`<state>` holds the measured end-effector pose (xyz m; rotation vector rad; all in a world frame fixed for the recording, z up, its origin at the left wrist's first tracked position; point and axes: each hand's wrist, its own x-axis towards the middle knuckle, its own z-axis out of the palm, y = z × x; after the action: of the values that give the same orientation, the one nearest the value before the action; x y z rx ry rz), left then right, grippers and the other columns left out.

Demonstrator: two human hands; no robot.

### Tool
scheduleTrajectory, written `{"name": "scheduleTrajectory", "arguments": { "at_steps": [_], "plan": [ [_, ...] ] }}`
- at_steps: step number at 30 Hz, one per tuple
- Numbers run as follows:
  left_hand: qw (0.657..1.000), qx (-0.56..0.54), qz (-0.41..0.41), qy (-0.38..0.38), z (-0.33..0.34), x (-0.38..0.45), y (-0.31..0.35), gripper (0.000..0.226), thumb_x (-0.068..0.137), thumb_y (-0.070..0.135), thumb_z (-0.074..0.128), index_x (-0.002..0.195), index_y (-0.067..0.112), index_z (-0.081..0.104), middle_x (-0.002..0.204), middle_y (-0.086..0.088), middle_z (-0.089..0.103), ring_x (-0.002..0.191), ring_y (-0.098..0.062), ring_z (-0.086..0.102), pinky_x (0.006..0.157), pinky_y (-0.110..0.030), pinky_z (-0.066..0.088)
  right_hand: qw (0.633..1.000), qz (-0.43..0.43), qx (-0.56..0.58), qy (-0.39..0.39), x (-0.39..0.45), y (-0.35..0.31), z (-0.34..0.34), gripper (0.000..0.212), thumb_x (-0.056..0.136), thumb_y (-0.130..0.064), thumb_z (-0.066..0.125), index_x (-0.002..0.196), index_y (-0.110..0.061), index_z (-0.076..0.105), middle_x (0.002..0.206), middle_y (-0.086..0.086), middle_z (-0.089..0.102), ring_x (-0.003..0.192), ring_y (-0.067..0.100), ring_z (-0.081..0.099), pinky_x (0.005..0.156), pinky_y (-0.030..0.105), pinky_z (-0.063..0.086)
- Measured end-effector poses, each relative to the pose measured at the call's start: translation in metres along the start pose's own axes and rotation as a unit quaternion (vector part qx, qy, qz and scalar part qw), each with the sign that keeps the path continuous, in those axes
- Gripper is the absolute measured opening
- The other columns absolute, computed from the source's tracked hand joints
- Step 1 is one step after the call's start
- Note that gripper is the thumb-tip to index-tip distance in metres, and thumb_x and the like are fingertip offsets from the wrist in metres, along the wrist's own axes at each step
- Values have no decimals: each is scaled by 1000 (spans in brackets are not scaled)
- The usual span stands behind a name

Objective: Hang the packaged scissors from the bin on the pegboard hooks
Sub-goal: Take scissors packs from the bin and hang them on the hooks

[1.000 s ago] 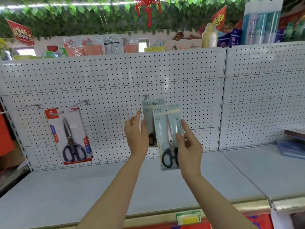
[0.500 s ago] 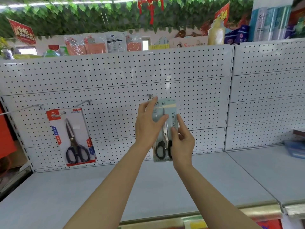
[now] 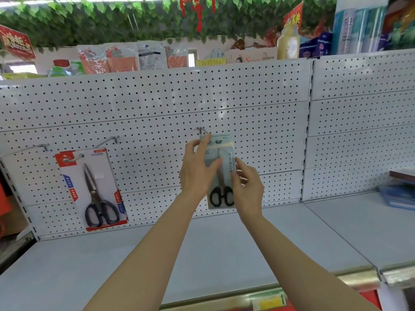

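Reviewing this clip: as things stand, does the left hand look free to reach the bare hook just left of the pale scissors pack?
Probably not right away. The left hand is gripping the pale scissors pack together with the right hand. The path to the bare hook looks unobstructed, so it would only need to let go.

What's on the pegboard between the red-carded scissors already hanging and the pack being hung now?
Only bare pegboard separates the red-carded scissors from the grey pack in the head view; one empty hook sits higher up.

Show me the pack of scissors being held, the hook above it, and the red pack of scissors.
Held pack (image 3: 225, 151): head view, upper card.
Hook (image 3: 203, 130): head view, wire near the board.
Red pack (image 3: 74, 176): head view, white card left of the blades.
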<state>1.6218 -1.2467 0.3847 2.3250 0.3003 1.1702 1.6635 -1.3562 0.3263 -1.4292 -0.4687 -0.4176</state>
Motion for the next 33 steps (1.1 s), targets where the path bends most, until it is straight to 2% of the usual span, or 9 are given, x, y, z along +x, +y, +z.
{"name": "scheduleTrajectory", "arguments": {
  "at_steps": [2,4,7,11,16,21,26,30,33],
  "plan": [
    [1000,17,17,-3,-5,-2,-2,70,87,44,68,147,43,33,147,14,34,126,-12,43,88,-38,51,998,-31,-61,-1,2,1,-7,39,97,-19,59,136,-20,58,128,-2,59,117,13,57,100,37,49],
    [996,58,63,13,-12,-6,-2,72,88,46,66,150,36,33,154,11,32,137,-15,31,101,-39,44,985,-92,-147,6,3,-2,-19,42,97,-25,61,138,-17,56,137,0,57,128,14,49,106,33,42],
    [981,108,157,32,-23,-14,6,73,88,43,67,151,22,36,155,0,36,143,-22,28,116,-43,29,939,-219,-265,27,8,-12,-44,46,92,-27,66,134,-11,59,132,3,61,123,16,51,102,31,38],
    [950,150,275,8,-24,-32,29,71,87,45,67,147,18,43,152,-3,41,139,-27,35,114,-43,28,875,-312,-367,50,9,-25,-84,48,89,-30,67,131,-7,61,125,6,64,115,27,59,96,38,42],
    [913,121,390,-20,8,-67,65,67,85,39,72,142,12,50,143,-8,51,129,-31,48,107,-43,36,810,-350,-462,86,-19,-37,-148,48,90,-30,65,131,-6,60,125,9,64,114,28,57,97,40,40],
    [886,45,454,-79,68,-119,109,66,82,32,75,140,9,52,140,-11,53,126,-32,51,105,-42,35,765,-315,-552,105,-63,-23,-227,47,88,-27,66,127,-2,62,121,13,66,111,32,60,92,44,44],
    [847,-25,499,-181,142,-197,147,65,77,27,78,135,7,57,135,-14,57,121,-34,54,101,-44,38,737,-193,-637,120,-126,4,-320,48,88,-30,64,128,-3,62,118,12,67,109,30,60,93,41,41],
    [807,-72,527,-257,199,-274,175,57,77,28,62,129,6,60,131,-13,59,119,-33,55,99,-42,38,713,-112,-677,143,-192,25,-401,44,89,-28,60,126,-4,63,117,11,67,109,30,61,93,39,40],
    [764,-63,548,-335,243,-338,191,60,75,29,71,129,8,60,132,-12,58,120,-33,54,101,-43,39,680,-33,-716,156,-246,40,-457,45,91,-30,52,127,-5,62,118,11,66,108,29,59,92,39,39]
  ]
}}
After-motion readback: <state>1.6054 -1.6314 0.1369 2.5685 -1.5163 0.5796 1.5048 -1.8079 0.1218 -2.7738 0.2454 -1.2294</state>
